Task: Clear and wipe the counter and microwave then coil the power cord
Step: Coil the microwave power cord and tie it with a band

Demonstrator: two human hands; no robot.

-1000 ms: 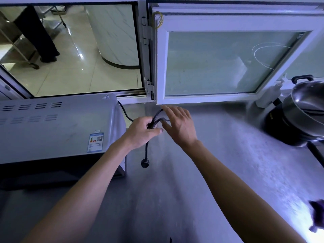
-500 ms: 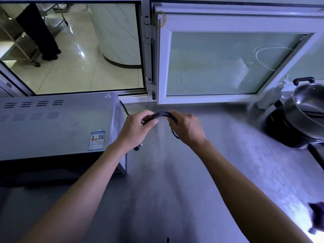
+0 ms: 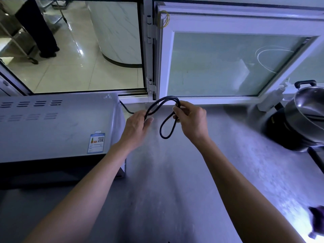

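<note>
A grey microwave (image 3: pixel 52 127) stands at the left on the grey counter (image 3: pixel 175 181). Its black power cord (image 3: pixel 165 132) runs from behind the microwave's back right corner into both my hands, held above the counter. My left hand (image 3: pixel 138 127) grips the cord strands beside the microwave. My right hand (image 3: pixel 191 118) pinches the cord a little to the right. An arch of cord spans between the two hands, and a loop hangs below my right hand. The plug is hidden.
A white-framed window (image 3: pixel 228 64) stands open behind the counter. A steel pot (image 3: pixel 308 109) sits on a black cooker at the right, next to a white bottle (image 3: pixel 270 99). A dark purple cloth (image 3: pixel 317 220) lies at the lower right. A person's legs (image 3: pixel 40 28) show beyond the opening.
The dangling plug end was drawn up out of sight. My hands moved apart, and the cord now forms an arch between them with a loop hanging under my right hand.
</note>
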